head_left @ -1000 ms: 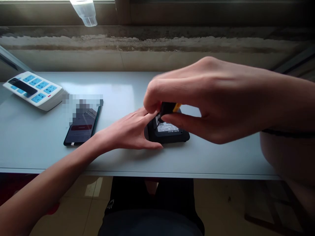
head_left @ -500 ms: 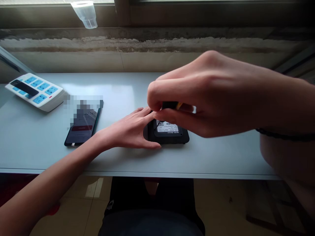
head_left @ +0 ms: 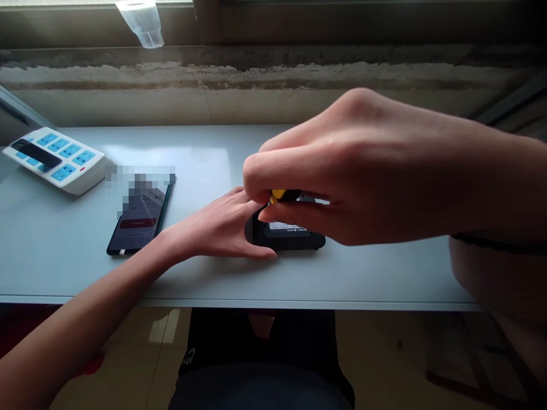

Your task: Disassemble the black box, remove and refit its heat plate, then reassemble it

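Note:
A flat black device with a printed white label (head_left: 294, 244) lies on the table, partly covered by my hands. My left hand (head_left: 226, 225) braces its left side, with the thumb stretched along the near edge and the fingers reaching towards the far side. Above the device, my right hand (head_left: 337, 176) is closed around the yellow and black handle of a screwdriver (head_left: 285, 195). Its tip is hidden behind my fingers, so contact with the device cannot be made out.
To the left lies a phone (head_left: 139, 222) with its screen lit. Farther left stands a white power strip (head_left: 79, 182) with blue sockets, and a dark slim object (head_left: 38, 152) rests on it. A clear plastic cup (head_left: 145, 28) is at the window ledge. The table's front edge (head_left: 299, 304) runs near my lap.
My right hand has shifted slightly left and turned, showing more of the yellow handle. My left hand keeps its place on the device. The whole view has slid a little.

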The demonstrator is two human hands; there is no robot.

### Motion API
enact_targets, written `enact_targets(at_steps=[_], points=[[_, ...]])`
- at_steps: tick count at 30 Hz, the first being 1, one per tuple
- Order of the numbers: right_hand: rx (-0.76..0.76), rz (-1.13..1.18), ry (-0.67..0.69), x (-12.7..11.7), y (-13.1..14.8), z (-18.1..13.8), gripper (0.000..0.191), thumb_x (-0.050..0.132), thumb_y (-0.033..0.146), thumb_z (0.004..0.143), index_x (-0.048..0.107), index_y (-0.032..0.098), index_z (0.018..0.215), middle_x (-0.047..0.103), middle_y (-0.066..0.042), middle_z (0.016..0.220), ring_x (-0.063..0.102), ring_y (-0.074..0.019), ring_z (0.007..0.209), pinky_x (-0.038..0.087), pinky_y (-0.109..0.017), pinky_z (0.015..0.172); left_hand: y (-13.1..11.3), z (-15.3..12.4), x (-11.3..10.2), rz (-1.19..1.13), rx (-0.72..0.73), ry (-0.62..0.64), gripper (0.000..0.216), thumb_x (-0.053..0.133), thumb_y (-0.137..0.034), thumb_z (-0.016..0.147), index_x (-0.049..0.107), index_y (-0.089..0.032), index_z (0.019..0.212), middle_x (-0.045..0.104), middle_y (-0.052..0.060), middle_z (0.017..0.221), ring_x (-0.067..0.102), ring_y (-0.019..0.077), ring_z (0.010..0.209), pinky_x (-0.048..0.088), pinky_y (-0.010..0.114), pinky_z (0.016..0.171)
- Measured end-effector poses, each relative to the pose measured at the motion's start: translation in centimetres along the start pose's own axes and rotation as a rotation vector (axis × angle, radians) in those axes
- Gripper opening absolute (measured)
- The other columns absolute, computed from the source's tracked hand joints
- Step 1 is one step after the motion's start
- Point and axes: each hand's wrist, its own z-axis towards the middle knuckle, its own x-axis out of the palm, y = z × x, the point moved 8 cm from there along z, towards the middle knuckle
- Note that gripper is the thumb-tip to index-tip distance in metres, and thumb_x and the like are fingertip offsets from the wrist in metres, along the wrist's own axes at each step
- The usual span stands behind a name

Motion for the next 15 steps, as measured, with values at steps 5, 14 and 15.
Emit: enact_targets(at_steps=[5, 14, 15], points=[[0.086, 0.044, 0.014, 0.2, -1.1, 0.2, 0.025, 0.045, 0.032, 0.104, 0.055, 0.016, 0.087, 0.049, 0.006, 0.073, 0.034, -0.0044, 0.065, 0.027, -0.028, 0.061, 0.5, 0.0, 0.4, 0.026, -0.036, -0.010, 0.084, 0.076, -0.059, 0.085, 0.048, -0.017, 0.152, 0.049, 0.017, 0.158, 0.051, 0.0413, 0.141, 0.047, 0.050, 0.115], [0.083, -0.034, -0.001, 0.3, -1.2, 0.0, 0.035, 0.040, 0.033, 0.107, 0.060, 0.015, 0.086, 0.046, 0.004, 0.068, 0.031, -0.0053, 0.061, 0.023, -0.030, 0.060, 0.8, -0.2, 0.7, 0.068, -0.081, 0.030, 0.078, 0.072, -0.061, 0.087, 0.051, -0.016, 0.146, 0.054, 0.017, 0.154, 0.051, 0.0390, 0.142, 0.046, 0.046, 0.116], [0.098, -0.056, -0.010, 0.3, -1.4, 0.0, 0.038, 0.037, 0.035, 0.108, 0.059, 0.015, 0.084, 0.043, 0.005, 0.066, 0.029, -0.0052, 0.060, 0.023, -0.030, 0.060, 0.8, -0.2, 0.7, 0.072, -0.076, 0.022, 0.082, 0.073, -0.061, 0.086, 0.048, -0.015, 0.149, 0.052, 0.018, 0.155, 0.050, 0.0393, 0.143, 0.046, 0.046, 0.116]])
